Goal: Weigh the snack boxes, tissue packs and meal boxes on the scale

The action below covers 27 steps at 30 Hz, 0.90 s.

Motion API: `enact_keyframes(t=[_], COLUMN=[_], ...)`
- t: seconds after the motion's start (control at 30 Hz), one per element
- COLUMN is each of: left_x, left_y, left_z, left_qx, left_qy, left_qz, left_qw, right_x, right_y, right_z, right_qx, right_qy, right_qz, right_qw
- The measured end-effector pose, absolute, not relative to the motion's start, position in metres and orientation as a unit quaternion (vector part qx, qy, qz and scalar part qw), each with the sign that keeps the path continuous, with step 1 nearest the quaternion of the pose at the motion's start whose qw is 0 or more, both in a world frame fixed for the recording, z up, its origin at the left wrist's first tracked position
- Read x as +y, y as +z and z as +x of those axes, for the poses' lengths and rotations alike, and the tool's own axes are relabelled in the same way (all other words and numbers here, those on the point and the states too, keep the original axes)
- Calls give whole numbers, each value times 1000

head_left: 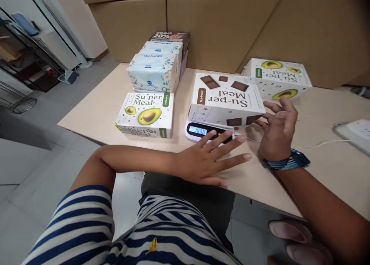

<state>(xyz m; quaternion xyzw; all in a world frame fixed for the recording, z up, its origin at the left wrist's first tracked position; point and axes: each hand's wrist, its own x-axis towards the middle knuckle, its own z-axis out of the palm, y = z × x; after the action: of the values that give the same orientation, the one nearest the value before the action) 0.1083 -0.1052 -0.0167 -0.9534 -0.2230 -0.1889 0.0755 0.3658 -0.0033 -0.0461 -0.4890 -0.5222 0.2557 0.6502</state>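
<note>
A white Su-per Meal box with chocolate pictures [225, 95] rests on a small kitchen scale [190, 135]; its print is upside down to me. The scale's lit display shows digits that look like 1036. My left hand [206, 161] stretches across the scale's front, palm down, fingers spread; the fingertips overlap the button area, and contact is unclear. Beside the box's right corner is my right hand [279, 132], fingers loosely bent and apart, holding nothing visible. Some of its fingertips are at the box edge; whether they touch is unclear. To the left lies an avocado Su-per Meal box [146, 114].
Another avocado box [279, 78] stands behind on the right. Tissue packs [154, 70] and a dark box [170, 36] are stacked at the back left. Cardboard boxes [214, 29] wall the rear. A white cable [320, 144] runs to a power strip [358, 132] on the right.
</note>
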Motion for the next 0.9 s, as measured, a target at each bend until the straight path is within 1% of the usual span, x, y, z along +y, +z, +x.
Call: enact_keyframes(t=[0.07, 0.13, 0.2, 0.27, 0.37, 0.5, 0.7, 0.8, 0.9], left_x=[-95, -87, -80, -75, -68, -64, -60, -62, -65], left_y=[-8, -4, -9, -19, -28, -19, 5, 10, 8], left_z=[113, 114, 112, 108, 104, 101, 98, 99, 101], left_qx=[-233, -281, -322, -331, -329, -379, -432, -443, -438], left_qy=[-181, -205, -234, -256, -276, -305, -352, -387, -440], left_qz=[-951, -931, -913, -907, -903, -866, -818, -791, -754], left_qw=[97, 107, 95, 57, -29, -113, -146, -169, -215], right_x=[-4, -2, 1, 5, 9, 10, 23, 32, 37], right_y=[-42, -40, -41, -44, -52, -62, -78, -87, -94], right_z=[365, 364, 366, 370, 378, 386, 403, 415, 423], right_qx=[-493, -459, -433, -421, -435, -488, -473, -464, -476], right_qy=[284, 310, 327, 337, 344, 325, 330, 340, 346], right_qz=[-491, -495, -498, -499, -499, -506, -531, -536, -527], right_qw=[660, 670, 676, 678, 666, 632, 621, 618, 613])
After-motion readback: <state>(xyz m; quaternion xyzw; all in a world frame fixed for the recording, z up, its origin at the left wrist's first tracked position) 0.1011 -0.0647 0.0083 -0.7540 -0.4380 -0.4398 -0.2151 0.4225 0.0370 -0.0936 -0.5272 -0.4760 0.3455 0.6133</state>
